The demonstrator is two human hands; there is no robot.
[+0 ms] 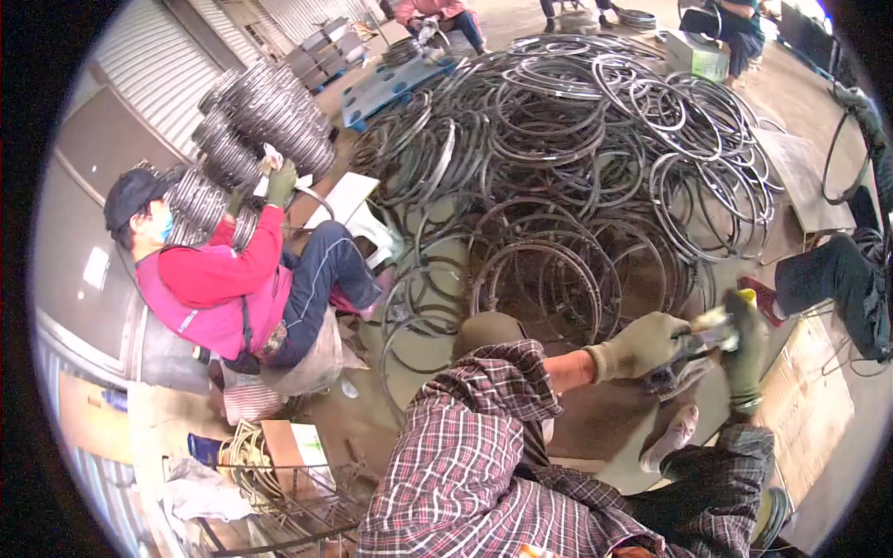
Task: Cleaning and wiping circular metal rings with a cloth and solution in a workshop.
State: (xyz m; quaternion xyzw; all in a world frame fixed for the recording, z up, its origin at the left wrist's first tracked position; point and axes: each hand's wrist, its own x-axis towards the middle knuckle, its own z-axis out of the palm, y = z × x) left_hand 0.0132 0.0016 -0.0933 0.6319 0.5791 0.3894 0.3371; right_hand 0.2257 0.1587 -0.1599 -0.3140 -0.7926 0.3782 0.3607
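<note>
My left hand (640, 347), in a pale grey-green work glove, reaches to the right from a rolled plaid sleeve. Its fingers are closed round something dark and thin, too blurred to name. Right beside it my right hand (744, 358), in a darker green glove, is held upright and closed. A pale blurred piece (712, 332) shows between the two hands, and a yellow tip (747, 296) shows at the top of the right hand. Just left of and beyond my hands, several black rings (535, 244) stand and lean at the near edge of a big heap.
The heap of black rings (549, 121) fills the floor ahead. At the left a seated co-worker (223, 279) handles a ring beside stacked rings (270, 121). Another person's leg (828, 279) reaches in at right, near flattened cardboard (809, 409). A wire basket (298, 474) stands at lower left.
</note>
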